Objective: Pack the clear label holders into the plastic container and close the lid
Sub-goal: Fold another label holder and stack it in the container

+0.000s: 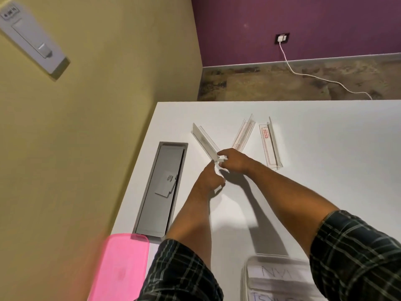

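Observation:
Three clear label holders lie on the white table (325, 148). The left holder (204, 142) slants up and left; my right hand (235, 160) pinches its near end, and my left hand (211, 177) touches the same end from below. The middle holder (244, 133) leans the other way, just beyond my right hand. The right holder (270, 146), with a red-printed label, lies apart from both hands. The clear plastic container (280, 279) stands at the bottom edge, open, with papers inside. Its pink lid (120, 266) lies at the bottom left.
A grey recessed cable tray (160, 187) with a small card on it is set into the table's left side. A yellow wall with a white switch unit (32, 38) runs along the left. Beyond the table's far edge is the floor, a white cable and a wall socket (282, 38).

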`<state>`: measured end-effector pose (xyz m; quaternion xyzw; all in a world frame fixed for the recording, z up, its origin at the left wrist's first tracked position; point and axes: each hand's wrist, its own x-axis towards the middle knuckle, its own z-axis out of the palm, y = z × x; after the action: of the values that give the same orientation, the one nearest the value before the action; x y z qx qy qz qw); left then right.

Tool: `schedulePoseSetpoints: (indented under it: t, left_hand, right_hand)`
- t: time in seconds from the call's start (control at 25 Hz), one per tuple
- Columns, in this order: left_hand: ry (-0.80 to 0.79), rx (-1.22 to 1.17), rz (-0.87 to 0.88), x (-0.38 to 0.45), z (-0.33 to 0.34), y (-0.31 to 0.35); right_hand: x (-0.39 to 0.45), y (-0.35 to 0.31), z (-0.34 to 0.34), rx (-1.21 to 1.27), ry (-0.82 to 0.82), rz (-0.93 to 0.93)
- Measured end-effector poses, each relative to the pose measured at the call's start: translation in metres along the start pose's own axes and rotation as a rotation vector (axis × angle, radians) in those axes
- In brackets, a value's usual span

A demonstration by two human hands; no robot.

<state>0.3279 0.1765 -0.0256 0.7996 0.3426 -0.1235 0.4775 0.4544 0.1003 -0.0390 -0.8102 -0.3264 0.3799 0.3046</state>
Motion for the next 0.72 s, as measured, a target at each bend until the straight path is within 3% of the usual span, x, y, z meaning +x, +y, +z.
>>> schedulePoseSetpoints:
  t: [0.36, 0.56, 0.72]
  left_hand:
    - [0.021, -0.165, -0.141, 0.015, 0.003, -0.012]
    - [0.071, -0.429, -0.155, 0.008, 0.005, -0.008]
    - [0.123, -0.753, -0.282, -0.002, 0.005, 0.004]
  right_hand:
    - [0.029, -0.005, 0.025, 0.188, -0.008, 0.167]
    - [0.01, -0.01, 0.034, 0.633, 0.181, 0.205]
    - [-0.021, -0.011, 0.029, 0.767, 0.391, 0.184]
